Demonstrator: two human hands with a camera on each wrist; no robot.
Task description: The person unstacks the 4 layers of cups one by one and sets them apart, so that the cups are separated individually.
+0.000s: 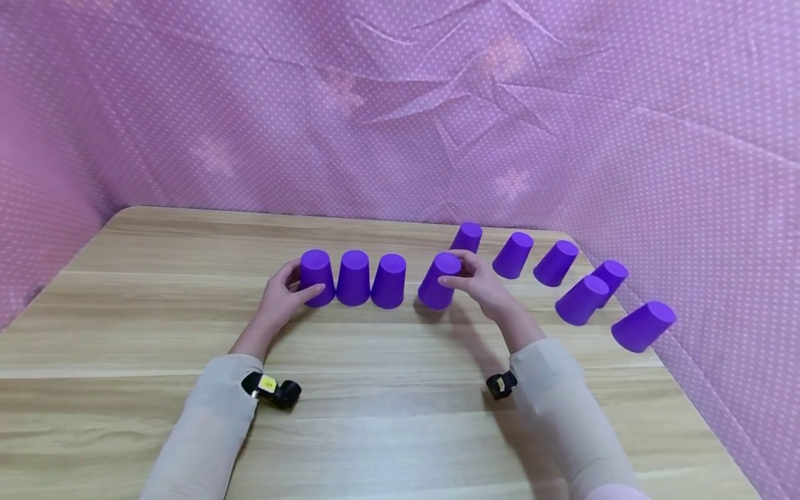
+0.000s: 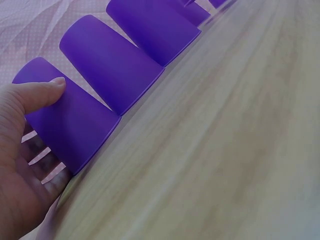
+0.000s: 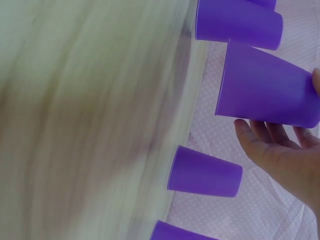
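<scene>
Three upside-down purple cups stand side by side in a row mid-table. My left hand (image 1: 278, 297) grips the leftmost cup (image 1: 317, 281), its thumb (image 2: 42, 94) across the front and its fingers behind. The middle cup (image 1: 353, 279) and the right-hand cup (image 1: 389, 282) stand beside it, untouched. To the right of the row, my right hand (image 1: 484, 281) holds another upside-down cup (image 3: 270, 87) between thumb and fingers. Its rim hangs a little above the table, with a shadow below. The inside of each cup is hidden.
Several more upside-down purple cups, such as the back one (image 1: 467, 237) and the rightmost one (image 1: 644, 326), stand spread along the right side of the wooden table (image 1: 375, 417). A pink dotted cloth (image 1: 375, 104) hangs behind and at both sides.
</scene>
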